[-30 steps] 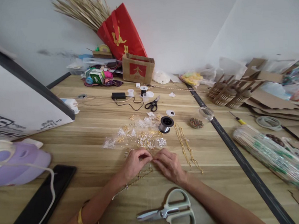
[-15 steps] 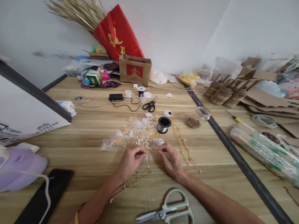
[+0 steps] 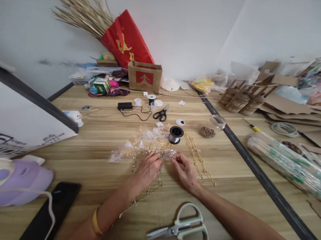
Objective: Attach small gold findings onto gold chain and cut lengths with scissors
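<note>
My left hand [image 3: 147, 170] reaches forward into a pile of small gold and silver jewellery findings [image 3: 148, 146] in clear packets. Its fingertips are bunched together on the pieces, and what they pinch is too small to make out. My right hand [image 3: 185, 172] rests just to the right with thumb and forefinger pinched at the pile's edge, on something tiny. A gold chain [image 3: 145, 193] lies on the wood under my left wrist. Two more gold chains [image 3: 197, 157] run beside my right hand. A spool of silver wire [image 3: 176, 134] stands behind the pile.
Large grey-green scissors [image 3: 183, 229] lie near the front edge, small black scissors [image 3: 161, 113] farther back. A dish of beads [image 3: 208, 132], a black phone [image 3: 46, 214], a purple mask [image 3: 20, 179], a white box [image 3: 21, 114], a skewer bundle [image 3: 288, 163] and cardboard clutter surround the wooden table [image 3: 96, 138].
My left hand has moved forward from beside the right hand into the pile of findings. My right hand has shifted slightly forward and stays pinched.
</note>
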The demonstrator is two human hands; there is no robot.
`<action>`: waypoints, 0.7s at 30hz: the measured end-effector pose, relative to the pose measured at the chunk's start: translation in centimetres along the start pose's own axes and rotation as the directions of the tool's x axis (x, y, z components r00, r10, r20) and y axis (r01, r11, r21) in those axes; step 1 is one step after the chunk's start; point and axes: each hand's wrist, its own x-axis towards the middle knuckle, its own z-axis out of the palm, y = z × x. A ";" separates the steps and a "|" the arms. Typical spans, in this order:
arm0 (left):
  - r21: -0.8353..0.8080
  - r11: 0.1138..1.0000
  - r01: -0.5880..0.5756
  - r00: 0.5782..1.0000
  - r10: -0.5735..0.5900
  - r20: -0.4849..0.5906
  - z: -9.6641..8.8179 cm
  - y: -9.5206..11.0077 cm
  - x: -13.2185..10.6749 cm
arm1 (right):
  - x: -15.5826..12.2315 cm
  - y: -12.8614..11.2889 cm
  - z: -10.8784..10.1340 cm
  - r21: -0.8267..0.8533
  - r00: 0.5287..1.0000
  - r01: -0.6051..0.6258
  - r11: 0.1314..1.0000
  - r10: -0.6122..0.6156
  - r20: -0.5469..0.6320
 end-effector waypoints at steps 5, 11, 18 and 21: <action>0.096 0.991 -0.096 0.993 0.088 0.079 0.3 -0.1 0.7 | 0.1 -0.2 0.0 0.012 1.000 -0.006 1.000 0.006 0.004; 0.149 0.983 -0.108 0.989 0.091 0.113 0.3 -0.3 0.9 | 0.2 -0.5 -0.1 0.008 1.000 -0.018 1.000 0.018 0.016; 0.113 0.983 -0.146 0.988 0.138 0.073 0.5 -0.3 0.9 | 0.2 -0.1 0.0 0.003 1.000 -0.002 1.000 0.001 0.016; 0.071 0.988 -0.134 0.990 0.130 0.057 0.3 -0.2 0.9 | 0.1 -0.1 0.0 -0.006 1.000 0.010 1.000 -0.010 0.017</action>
